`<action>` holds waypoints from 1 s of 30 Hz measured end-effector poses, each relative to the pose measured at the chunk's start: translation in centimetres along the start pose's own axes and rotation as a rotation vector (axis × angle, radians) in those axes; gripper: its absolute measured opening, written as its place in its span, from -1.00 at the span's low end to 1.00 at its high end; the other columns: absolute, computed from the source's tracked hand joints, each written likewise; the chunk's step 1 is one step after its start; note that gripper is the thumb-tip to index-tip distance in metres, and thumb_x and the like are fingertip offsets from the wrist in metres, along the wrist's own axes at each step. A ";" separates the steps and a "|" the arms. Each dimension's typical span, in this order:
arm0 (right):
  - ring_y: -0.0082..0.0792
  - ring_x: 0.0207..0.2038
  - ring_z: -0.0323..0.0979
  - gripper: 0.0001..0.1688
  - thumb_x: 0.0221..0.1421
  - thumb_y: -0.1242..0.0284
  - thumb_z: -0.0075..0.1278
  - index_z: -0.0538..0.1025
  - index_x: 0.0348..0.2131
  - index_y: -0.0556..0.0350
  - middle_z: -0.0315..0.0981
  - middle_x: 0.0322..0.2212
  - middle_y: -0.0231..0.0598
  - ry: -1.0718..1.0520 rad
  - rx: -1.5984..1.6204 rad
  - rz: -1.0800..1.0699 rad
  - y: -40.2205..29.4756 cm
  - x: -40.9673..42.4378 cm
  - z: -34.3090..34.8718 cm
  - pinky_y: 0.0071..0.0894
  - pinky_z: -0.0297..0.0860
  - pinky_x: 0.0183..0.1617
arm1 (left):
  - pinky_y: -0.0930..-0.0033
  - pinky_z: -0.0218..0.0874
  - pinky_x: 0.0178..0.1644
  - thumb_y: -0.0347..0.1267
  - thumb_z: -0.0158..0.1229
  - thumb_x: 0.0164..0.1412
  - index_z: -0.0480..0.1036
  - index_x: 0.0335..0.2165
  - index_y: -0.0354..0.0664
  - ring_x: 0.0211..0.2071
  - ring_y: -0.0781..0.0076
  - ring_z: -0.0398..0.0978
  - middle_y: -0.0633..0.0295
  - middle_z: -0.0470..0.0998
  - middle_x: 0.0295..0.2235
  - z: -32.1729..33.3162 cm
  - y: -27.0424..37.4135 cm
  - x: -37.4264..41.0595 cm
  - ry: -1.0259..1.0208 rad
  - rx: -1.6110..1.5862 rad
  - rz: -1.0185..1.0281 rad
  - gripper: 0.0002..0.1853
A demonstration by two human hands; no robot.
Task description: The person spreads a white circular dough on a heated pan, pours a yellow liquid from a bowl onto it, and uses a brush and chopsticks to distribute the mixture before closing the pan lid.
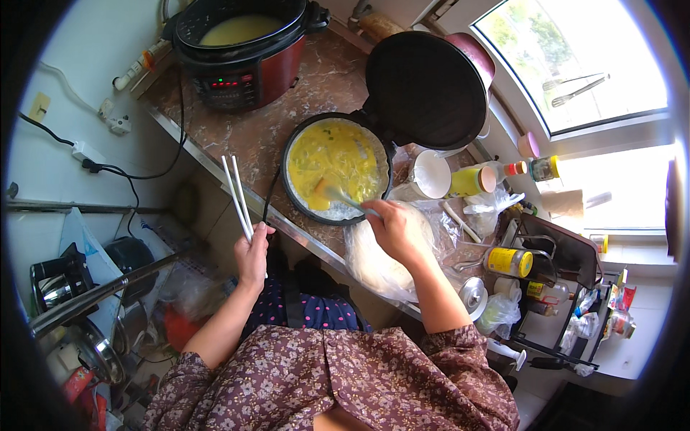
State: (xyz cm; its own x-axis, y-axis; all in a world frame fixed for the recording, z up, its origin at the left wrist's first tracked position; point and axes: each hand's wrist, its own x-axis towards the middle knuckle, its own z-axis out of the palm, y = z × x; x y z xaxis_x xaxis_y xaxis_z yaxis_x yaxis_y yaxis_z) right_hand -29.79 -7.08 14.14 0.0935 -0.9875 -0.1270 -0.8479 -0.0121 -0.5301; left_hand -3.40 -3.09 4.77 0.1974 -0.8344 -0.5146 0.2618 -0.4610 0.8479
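My right hand (396, 229) grips a brush or spreader (345, 199) by its pale handle. Its blurred brownish head touches yellow egg mixture (334, 156) in a round electric griddle (288, 191). The egg covers most of a pale base, with whitish patches at the near edge. Behind, the griddle's black lid (426, 89) stands raised. In my left hand (252, 253) is a pair of white chopsticks (237, 196), pointing up and away, left of the griddle and beyond the counter's edge.
An uncovered electric cooker (248, 64) holds pale yellow liquid. Bagged dough (377, 258) lies under my right forearm. A white bowl (431, 173), bottles, a yellow-labelled jar (508, 262) and a rack (571, 312) stand at right. A power cable (272, 194) crosses the counter's metal edge.
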 end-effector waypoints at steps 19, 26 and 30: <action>-0.02 -0.29 0.46 -0.79 0.04 0.50 0.00 0.51 -0.25 -0.02 0.49 -0.42 -0.11 0.099 -0.212 0.184 4.0 -1.2 -3.1 -0.13 0.37 -0.20 | 0.64 -0.26 -0.66 -0.19 0.04 0.27 0.47 -0.48 -0.19 -0.70 0.84 -0.02 0.60 0.10 -0.70 -1.4 0.1 0.6 0.040 -0.038 -0.001 -0.68; 0.02 -0.27 0.46 -0.77 0.04 0.47 0.03 0.53 -0.24 0.01 0.51 -0.38 -0.03 0.125 -0.128 0.118 3.4 4.1 -2.4 -0.12 0.37 -0.17 | 0.67 -0.25 -0.67 -0.20 0.02 0.28 0.44 -0.47 -0.16 -0.72 0.86 -0.03 0.59 0.09 -0.70 -1.3 -0.3 0.4 0.039 -0.009 -0.032 -0.71; 0.03 -0.25 0.47 -0.74 0.03 0.47 0.02 0.53 -0.22 0.00 0.52 -0.33 0.01 0.163 -0.092 0.107 3.0 8.5 -0.2 -0.08 0.37 -0.15 | 0.66 -0.26 -0.67 -0.20 0.02 0.28 0.44 -0.47 -0.16 -0.72 0.86 -0.04 0.59 0.09 -0.70 -1.3 0.1 0.6 0.019 -0.002 -0.009 -0.71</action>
State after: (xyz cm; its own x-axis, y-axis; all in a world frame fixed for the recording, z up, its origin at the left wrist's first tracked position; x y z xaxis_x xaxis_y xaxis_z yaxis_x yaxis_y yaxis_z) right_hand -31.61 -15.57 11.62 -0.0792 -0.9962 -0.0371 -0.8934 0.0874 -0.4408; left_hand -2.01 -3.25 4.38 0.2127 -0.8243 -0.5247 0.2658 -0.4679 0.8429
